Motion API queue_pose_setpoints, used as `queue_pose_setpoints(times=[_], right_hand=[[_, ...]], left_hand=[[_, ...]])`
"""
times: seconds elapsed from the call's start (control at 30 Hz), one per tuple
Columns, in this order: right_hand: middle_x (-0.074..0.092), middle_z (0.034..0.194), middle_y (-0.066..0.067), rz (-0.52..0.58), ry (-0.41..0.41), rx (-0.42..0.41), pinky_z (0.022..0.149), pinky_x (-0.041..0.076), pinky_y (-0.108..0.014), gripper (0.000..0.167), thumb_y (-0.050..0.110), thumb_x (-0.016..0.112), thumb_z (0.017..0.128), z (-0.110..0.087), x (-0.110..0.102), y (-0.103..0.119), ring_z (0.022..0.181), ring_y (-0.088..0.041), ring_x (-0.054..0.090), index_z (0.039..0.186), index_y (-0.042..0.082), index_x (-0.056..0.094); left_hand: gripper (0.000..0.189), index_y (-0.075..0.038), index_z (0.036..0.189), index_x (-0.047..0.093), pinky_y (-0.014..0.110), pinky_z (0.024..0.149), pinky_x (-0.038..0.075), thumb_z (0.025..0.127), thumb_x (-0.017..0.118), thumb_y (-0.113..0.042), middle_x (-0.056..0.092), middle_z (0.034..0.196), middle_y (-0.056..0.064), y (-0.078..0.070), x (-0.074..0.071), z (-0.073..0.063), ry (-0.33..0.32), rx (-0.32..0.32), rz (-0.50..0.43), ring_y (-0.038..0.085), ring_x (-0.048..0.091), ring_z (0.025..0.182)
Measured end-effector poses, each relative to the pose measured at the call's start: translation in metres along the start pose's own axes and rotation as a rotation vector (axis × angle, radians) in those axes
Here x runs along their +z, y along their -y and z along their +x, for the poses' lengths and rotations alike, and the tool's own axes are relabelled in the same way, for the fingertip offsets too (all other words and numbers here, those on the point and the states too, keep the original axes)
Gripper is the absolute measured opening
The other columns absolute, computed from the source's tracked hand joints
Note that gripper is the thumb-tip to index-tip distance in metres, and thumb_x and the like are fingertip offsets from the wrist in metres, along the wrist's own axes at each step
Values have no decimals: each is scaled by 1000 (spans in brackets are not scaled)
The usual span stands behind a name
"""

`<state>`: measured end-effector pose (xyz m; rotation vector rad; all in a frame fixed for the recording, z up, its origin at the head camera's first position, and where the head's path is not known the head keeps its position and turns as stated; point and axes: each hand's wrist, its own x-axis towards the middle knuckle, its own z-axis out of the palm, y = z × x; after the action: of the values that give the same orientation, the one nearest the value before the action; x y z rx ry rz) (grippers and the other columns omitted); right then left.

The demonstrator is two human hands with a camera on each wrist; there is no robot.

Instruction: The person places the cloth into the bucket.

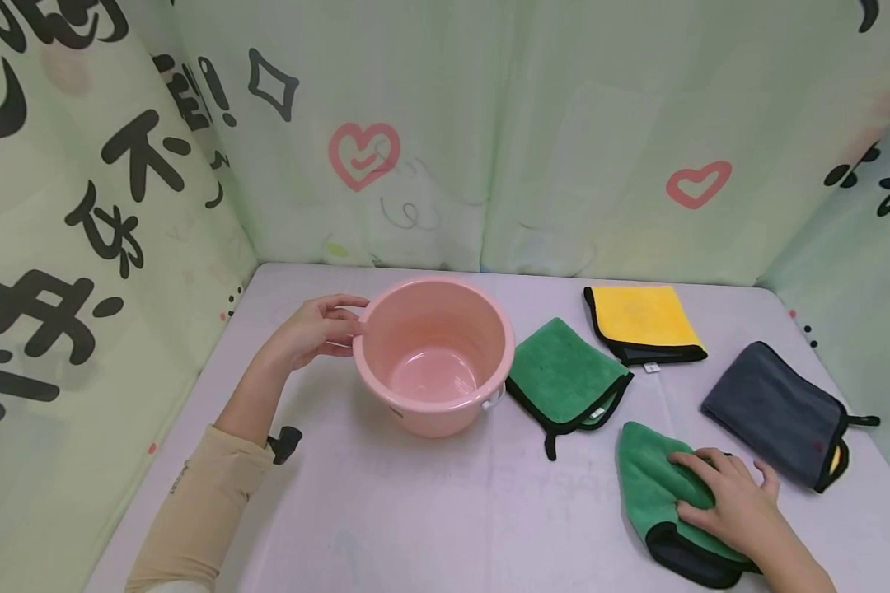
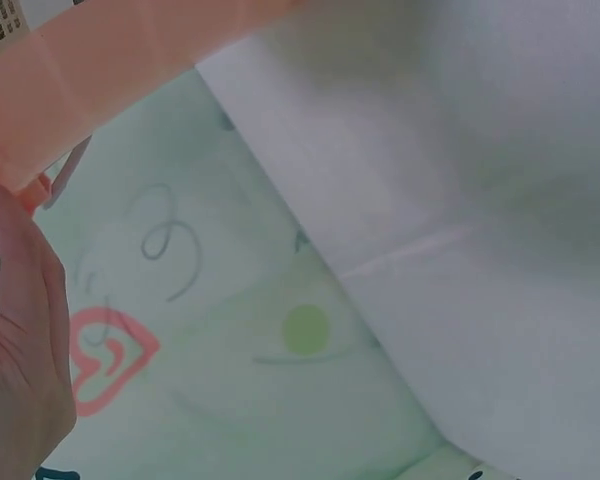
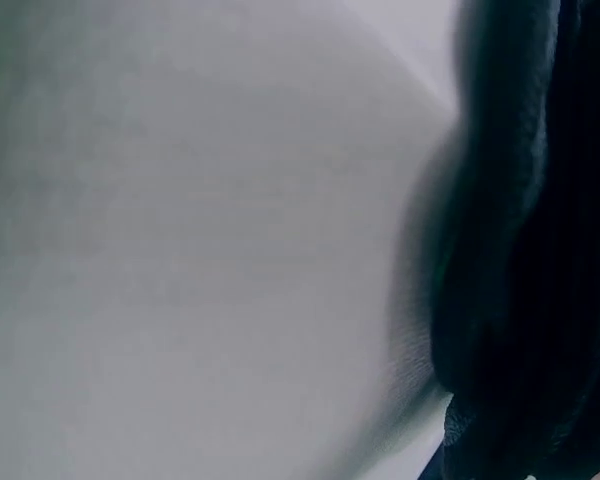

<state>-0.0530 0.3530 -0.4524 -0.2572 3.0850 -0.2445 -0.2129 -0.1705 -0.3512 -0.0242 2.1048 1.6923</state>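
My left hand (image 1: 319, 331) is at the left rim of a pink plastic bucket (image 1: 433, 412), its fairly straight fingers touching the outer edge; the bucket stands upright. In the left wrist view, the left hand (image 2: 20, 340) reaches up beside the bucket's handle mount. My right hand (image 1: 734, 498) grips a folded green towel (image 1: 648, 469) with black trim at the front right, thumb and fingers apart with cloth gathered between them. The towel's dark underside (image 3: 520, 260) fills the right edge of the right wrist view, where the hand is mostly hidden.
A second green towel (image 1: 564, 375) lies just right of the bucket. Behind it is a folded yellow towel (image 1: 641, 317), and a dark grey towel (image 1: 775, 412) lies at the far right. Printed curtains (image 1: 586, 148) enclose the back and sides of the pale table (image 1: 415, 511).
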Motion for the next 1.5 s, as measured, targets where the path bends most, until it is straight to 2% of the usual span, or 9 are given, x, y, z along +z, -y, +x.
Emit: queue_pose_setpoints(times=[0.3,0.57,0.9,1.23,1.5], right_hand=[[56,98,-15,2,-40,-24,84,13,-70,46,19,71,63,3,0,0,87,-35,50,106,7,62],[57,93,-13,-31,-124,-67,80,18,-68,40,15,71,63,5,4,2,84,-34,52,101,7,64],[56,92,-14,-113,-134,-93,76,22,-64,38,13,68,67,7,6,2,80,-33,51,103,4,61],[54,89,-14,-137,-234,-144,73,26,-61,39,11,68,65,8,5,3,77,-31,50,102,6,57],[51,93,-18,-161,-235,-118,78,23,-63,41,7,67,67,18,-5,6,84,-37,47,105,6,52]], left_hand=[[51,-9,130,46,34,72,55,84,65,-11,62,100,9,-2,-2,-2,-7,-41,8,18,66,74],[50,-10,130,46,34,71,55,84,65,-12,62,103,11,-1,-3,-1,-11,-41,26,19,66,73],[49,-10,130,46,35,71,55,85,63,-10,64,100,10,-2,-3,-3,-13,-37,30,19,66,73],[48,-10,130,46,35,72,55,85,63,-11,61,109,16,-3,-1,-4,-21,-40,52,19,66,74],[47,-11,129,47,35,71,55,85,64,-12,63,106,14,-3,0,-2,-17,-31,52,19,66,73]])
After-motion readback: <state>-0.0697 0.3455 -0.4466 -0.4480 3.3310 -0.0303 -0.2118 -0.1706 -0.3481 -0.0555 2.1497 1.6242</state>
